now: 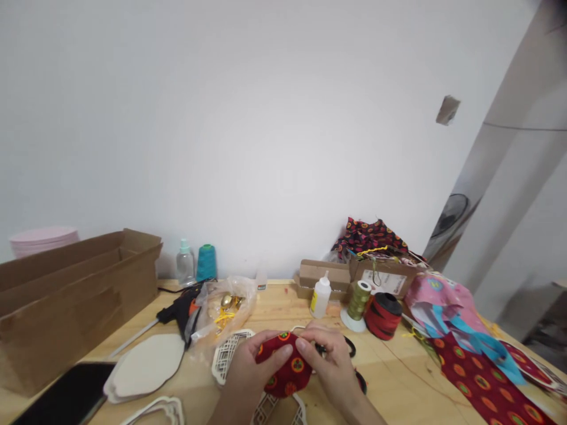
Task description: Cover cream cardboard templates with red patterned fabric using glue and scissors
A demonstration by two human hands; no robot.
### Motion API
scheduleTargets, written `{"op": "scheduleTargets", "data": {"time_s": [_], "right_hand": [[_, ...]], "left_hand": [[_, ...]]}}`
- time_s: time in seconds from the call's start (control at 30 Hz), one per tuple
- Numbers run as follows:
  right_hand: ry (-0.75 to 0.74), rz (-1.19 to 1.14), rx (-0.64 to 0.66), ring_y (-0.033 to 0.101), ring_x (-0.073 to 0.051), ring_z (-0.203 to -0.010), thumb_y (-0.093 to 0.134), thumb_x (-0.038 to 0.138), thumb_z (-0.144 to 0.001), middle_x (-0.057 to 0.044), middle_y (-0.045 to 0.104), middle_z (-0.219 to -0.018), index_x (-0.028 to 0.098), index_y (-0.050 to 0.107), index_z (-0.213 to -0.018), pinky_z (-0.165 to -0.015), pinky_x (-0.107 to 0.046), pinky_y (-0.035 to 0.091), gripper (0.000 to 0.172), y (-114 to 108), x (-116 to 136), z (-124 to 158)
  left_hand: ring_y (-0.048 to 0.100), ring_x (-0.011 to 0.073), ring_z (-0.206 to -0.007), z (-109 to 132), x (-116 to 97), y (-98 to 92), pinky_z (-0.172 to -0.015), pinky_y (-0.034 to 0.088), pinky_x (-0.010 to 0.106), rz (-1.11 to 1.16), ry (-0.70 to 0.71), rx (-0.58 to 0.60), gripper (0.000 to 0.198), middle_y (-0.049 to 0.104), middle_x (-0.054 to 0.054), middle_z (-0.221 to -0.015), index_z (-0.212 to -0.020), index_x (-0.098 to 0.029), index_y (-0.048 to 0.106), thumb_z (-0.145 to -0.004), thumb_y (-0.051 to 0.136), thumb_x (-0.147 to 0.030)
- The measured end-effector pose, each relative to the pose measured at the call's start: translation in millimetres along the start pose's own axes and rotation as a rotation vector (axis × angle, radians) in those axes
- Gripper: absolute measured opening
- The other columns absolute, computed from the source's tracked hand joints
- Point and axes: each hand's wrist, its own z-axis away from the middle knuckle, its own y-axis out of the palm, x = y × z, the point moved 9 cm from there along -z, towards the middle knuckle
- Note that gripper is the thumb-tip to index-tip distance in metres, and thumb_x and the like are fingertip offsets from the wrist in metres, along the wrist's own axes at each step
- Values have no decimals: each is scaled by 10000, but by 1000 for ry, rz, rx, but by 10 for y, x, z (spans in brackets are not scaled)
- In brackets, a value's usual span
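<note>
Between my two hands is a rounded piece covered in dark red patterned fabric (287, 372), held up above the table. My left hand (250, 369) grips its left side, the thumb lying across the front. At its upper right edge, my right hand (330, 357) pinches the cloth with thumb and forefinger. Behind and below lie pale lattice cutouts (228, 354), partly covered by my hands. Black-handled scissors (351, 347) show in part behind my right hand. What my fingers do at the back of the fabric is hidden.
Left: a long cardboard box (84, 307), a dark phone (66, 394), pale shaped boards (146, 366) and a glue gun (179, 313). A plastic bag (241, 295) lies centre-left. Right: a white squeeze bottle (321, 298), a green thread spool (358, 301), a red ribbon roll (383, 319) and red patterned cloth (487, 383).
</note>
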Motion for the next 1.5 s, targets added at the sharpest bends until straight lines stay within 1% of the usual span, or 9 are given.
{"op": "scheduleTargets", "data": {"time_s": [0.37,0.5,0.63,0.77,0.87,0.97,1.13,1.4,1.5], "right_hand": [[-180,240,73,463,-134,-555,447,333,-819,-10,512,-539,155,650,-648,-556,-253,350,320,134,103,61],[-12,198,124,530,-160,-646,371,410,-841,-39,584,-632,145,645,-707,-621,-268,404,404,81,-122,-28],[166,293,100,575,-194,-757,309,366,-866,-89,632,-793,101,617,-836,-672,-293,439,407,-236,-409,-122],[256,465,296,572,-179,-721,554,262,-696,-37,637,-792,154,628,-847,-624,-253,438,200,-456,-546,-6],[269,619,435,543,-169,-691,634,127,-514,-2,617,-775,202,619,-823,-598,-237,404,319,-507,-557,157],[237,730,477,520,-179,-725,590,73,-467,-17,594,-809,193,586,-835,-623,-245,373,387,-459,-549,223],[186,789,447,487,-164,-669,556,101,-466,3,562,-754,201,515,-804,-602,-236,332,355,-431,-474,194],[251,758,245,429,-132,-574,553,237,-630,30,465,-657,206,426,-785,-538,-231,333,203,-956,-253,515],[312,577,107,450,-134,-565,506,222,-642,35,439,-640,191,427,-922,-536,-245,371,292,-1092,-277,719]], "left_hand": [[558,126,-413,8,163,-88,-414,431,204,-1,-95,-118,256,624,-8,-431,-548,-129,621,-454,764,-320],[608,155,-488,33,235,-74,-476,473,233,100,-188,-125,222,656,17,-506,-670,-133,623,-572,711,-312],[654,228,-610,75,292,-55,-550,517,352,256,-331,-128,260,701,98,-676,-904,-111,591,-744,545,-310],[662,236,-658,70,289,-57,-578,527,370,342,-393,-122,270,702,119,-693,-946,-79,569,-809,439,-272],[663,240,-679,58,266,-40,-595,530,383,380,-384,-110,225,705,102,-697,-970,-91,557,-776,474,-167],[664,238,-669,72,246,-25,-586,530,389,377,-360,-114,314,706,78,-689,-1027,-116,523,-719,506,-56],[662,228,-622,112,212,-23,-523,523,320,319,-316,-122,276,701,72,-631,-941,-117,555,-673,588,-59],[651,212,-548,123,170,27,-522,523,301,261,-311,-60,138,688,54,-551,-739,-118,610,-614,667,-130],[647,212,-529,140,164,52,-503,516,293,242,-310,-29,165,683,55,-535,-724,-118,619,-581,695,-153]]}}
